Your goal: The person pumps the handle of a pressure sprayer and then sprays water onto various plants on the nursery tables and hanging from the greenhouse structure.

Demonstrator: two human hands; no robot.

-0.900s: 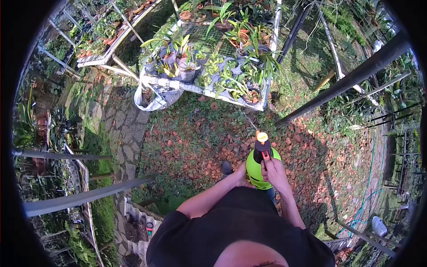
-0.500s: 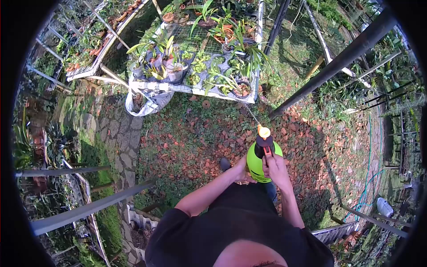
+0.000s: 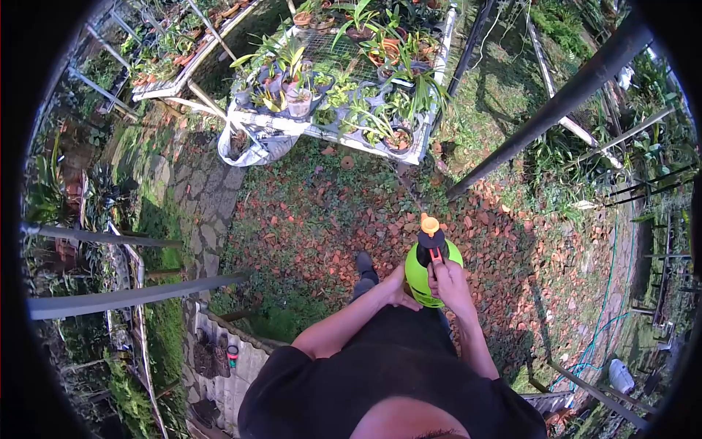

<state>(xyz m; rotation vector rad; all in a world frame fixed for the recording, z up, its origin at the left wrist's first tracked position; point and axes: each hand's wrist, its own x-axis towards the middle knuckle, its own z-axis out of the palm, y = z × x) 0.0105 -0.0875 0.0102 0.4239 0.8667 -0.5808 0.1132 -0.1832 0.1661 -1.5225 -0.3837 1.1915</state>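
spray bottle (image 3: pixel 416 276) is gripped at its red trigger (image 3: pixel 436 254) by the curled right hand (image 3: pixel 450 282), cupped by the left hand (image 3: pixel 399 291).

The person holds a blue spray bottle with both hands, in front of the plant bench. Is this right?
Not blue: in the head view, the spray bottle is lime green. The left hand and right hand do hold it, in front of the plant bench.
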